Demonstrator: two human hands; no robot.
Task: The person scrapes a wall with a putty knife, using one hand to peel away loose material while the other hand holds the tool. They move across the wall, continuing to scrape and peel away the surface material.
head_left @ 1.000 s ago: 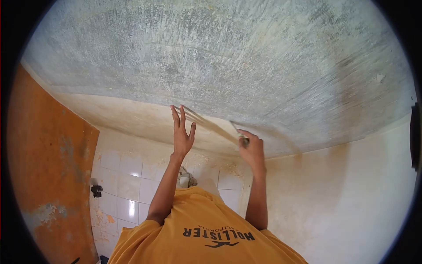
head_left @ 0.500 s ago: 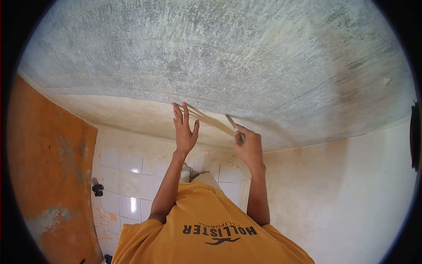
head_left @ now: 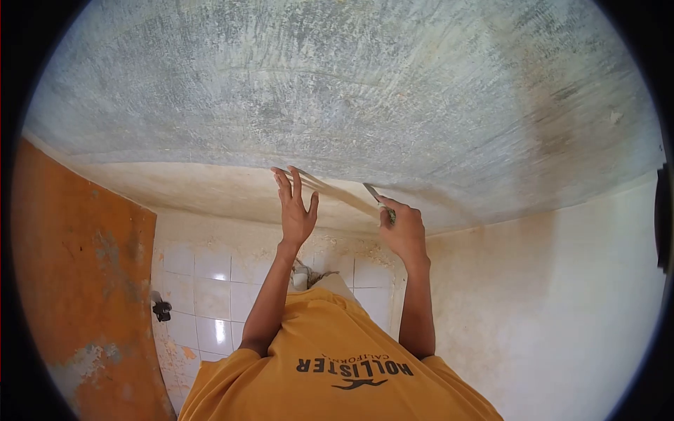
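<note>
My left hand [head_left: 298,214] is spread, its fingertips resting against the wall in front of me near the line where the grey scraped surface [head_left: 337,91] meets the cream part [head_left: 203,184]. To its right, my right hand [head_left: 405,230] is wrapped round the handle of a scraper [head_left: 372,191]. The scraper's thin blade touches the wall close to that same line. Part of its handle is hidden by my fingers.
An orange wall [head_left: 91,281] with peeled patches stands on the left, and a pale wall [head_left: 547,295] on the right. Below is a tiled floor [head_left: 210,298] with flakes on it and a small black object [head_left: 162,310].
My right hand has shifted slightly right and down with the scraper, whose blade is tilted a little more. My left hand stays nearly in place. The view has moved slightly.
</note>
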